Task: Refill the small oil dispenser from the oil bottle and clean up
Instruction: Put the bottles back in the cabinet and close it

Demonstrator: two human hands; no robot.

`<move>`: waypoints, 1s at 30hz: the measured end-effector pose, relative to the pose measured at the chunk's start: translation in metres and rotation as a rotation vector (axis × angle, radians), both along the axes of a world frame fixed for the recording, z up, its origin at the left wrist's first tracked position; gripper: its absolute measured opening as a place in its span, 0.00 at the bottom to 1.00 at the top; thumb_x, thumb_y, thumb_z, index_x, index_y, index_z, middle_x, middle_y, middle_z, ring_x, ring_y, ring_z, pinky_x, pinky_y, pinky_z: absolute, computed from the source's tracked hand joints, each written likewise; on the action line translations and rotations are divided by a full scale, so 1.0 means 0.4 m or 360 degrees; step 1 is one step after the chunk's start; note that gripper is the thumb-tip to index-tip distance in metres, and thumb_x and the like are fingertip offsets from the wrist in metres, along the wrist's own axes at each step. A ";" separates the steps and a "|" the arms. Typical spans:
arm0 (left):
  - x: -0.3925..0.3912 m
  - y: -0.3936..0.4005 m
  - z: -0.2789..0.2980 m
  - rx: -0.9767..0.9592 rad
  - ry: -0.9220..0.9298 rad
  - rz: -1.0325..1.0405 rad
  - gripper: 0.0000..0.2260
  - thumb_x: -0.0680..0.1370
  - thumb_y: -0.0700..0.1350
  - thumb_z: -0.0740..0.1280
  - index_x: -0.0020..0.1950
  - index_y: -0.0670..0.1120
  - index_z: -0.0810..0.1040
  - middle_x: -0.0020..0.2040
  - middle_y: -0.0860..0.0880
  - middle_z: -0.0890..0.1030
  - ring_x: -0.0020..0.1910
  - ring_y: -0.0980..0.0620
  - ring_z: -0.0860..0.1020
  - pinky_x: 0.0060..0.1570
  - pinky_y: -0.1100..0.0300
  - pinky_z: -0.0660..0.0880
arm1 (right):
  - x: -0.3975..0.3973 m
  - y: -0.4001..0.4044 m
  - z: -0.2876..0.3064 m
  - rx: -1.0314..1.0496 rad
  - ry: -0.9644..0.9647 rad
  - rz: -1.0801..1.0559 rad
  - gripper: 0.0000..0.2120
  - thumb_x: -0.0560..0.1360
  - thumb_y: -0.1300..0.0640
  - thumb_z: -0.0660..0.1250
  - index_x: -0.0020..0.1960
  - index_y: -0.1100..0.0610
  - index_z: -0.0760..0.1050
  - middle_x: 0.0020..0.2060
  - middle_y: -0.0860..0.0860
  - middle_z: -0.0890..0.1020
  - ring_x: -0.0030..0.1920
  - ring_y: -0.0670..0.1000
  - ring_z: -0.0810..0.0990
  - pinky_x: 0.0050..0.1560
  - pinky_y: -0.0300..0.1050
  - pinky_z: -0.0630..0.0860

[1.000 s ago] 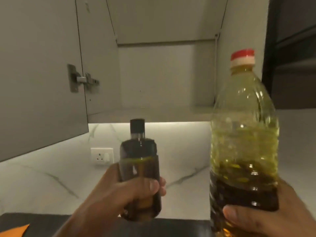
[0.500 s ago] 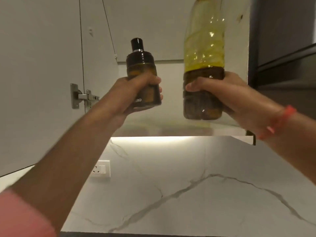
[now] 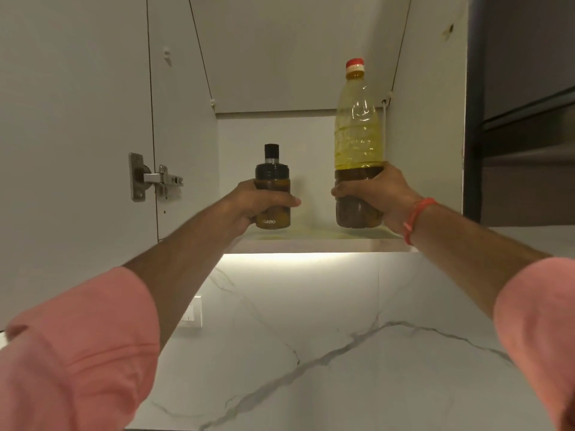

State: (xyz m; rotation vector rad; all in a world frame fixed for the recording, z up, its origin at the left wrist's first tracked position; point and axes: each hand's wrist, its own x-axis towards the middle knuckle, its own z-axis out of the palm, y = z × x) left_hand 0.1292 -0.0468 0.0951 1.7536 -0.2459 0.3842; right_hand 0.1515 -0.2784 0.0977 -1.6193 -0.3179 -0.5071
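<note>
Now lower, both bottles upright on cabinet shelf (image 3: 311,242) — left hand (image 3: 258,202) fingers clamped on dispenser (image 3: 273,178), right hand (image 3: 378,194) on oil bottle (image 3: 357,132).

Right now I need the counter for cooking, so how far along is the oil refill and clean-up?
Nearly finished, it seems. Both containers are capped: the small dispenser and the red-capped oil bottle. In hand: the left hand and right hand each grip one, at the open cabinet's shelf. Left: letting go and shutting the cabinet door. The counter itself is out of view.
</note>
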 end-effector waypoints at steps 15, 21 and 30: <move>0.033 0.013 -0.014 -0.0044 0.0088 -0.0007 0.20 0.69 0.39 0.81 0.58 0.45 0.80 0.50 0.46 0.83 0.48 0.48 0.84 0.43 0.57 0.82 | 0.061 0.005 -0.033 -0.0075 0.0025 -0.0098 0.43 0.44 0.44 0.85 0.58 0.50 0.80 0.49 0.50 0.86 0.47 0.53 0.87 0.40 0.51 0.85; 0.018 0.014 -0.008 0.0064 0.0143 0.0023 0.28 0.63 0.47 0.85 0.60 0.46 0.80 0.56 0.45 0.84 0.55 0.47 0.83 0.54 0.54 0.81 | 0.064 0.003 -0.045 -0.0078 0.0015 -0.0077 0.44 0.44 0.41 0.86 0.58 0.49 0.80 0.50 0.50 0.86 0.47 0.53 0.87 0.36 0.48 0.84; -0.151 -0.027 -0.039 0.0090 -0.0446 0.0568 0.51 0.70 0.63 0.78 0.83 0.55 0.51 0.82 0.46 0.60 0.80 0.48 0.61 0.76 0.49 0.63 | -0.015 0.019 -0.058 -0.0260 -0.0723 -0.0609 0.58 0.62 0.34 0.79 0.81 0.52 0.54 0.73 0.56 0.68 0.73 0.56 0.68 0.73 0.53 0.69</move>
